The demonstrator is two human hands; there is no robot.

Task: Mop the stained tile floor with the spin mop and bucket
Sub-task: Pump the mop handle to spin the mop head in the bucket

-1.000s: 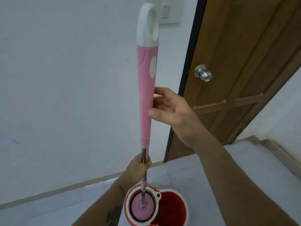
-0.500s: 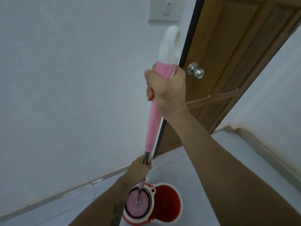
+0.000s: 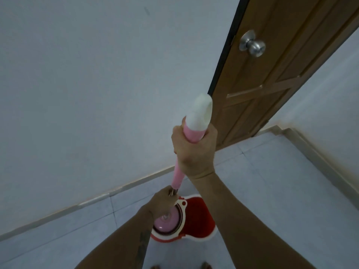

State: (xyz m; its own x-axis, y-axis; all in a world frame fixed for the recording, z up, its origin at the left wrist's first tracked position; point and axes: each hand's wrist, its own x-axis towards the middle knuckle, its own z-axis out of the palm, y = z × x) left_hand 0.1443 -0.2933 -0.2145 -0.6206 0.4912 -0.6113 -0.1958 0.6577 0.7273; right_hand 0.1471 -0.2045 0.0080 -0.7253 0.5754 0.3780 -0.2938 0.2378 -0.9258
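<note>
Half a second ago our right hand (image 3: pixel 194 150) gripped the mop (image 3: pixel 191 133) higher in view, the white cap near the door (image 3: pixel 272 74) edge; now hand and cap sit lower, toward centre, and the light switch has left the view. Our right fingers wrap closed around the pink grip just under the cap, knuckles toward us, forearm running down to 5 o'clock. Our left hand (image 3: pixel 163 202) closes on the metal shaft just below the pink sleeve, forearm entering from 7 o'clock. The mop head (image 3: pixel 167 220) sits in the spinner basket of the red bucket (image 3: pixel 198 216), on the tile floor (image 3: pixel 272 181) at 6 o'clock.
</note>
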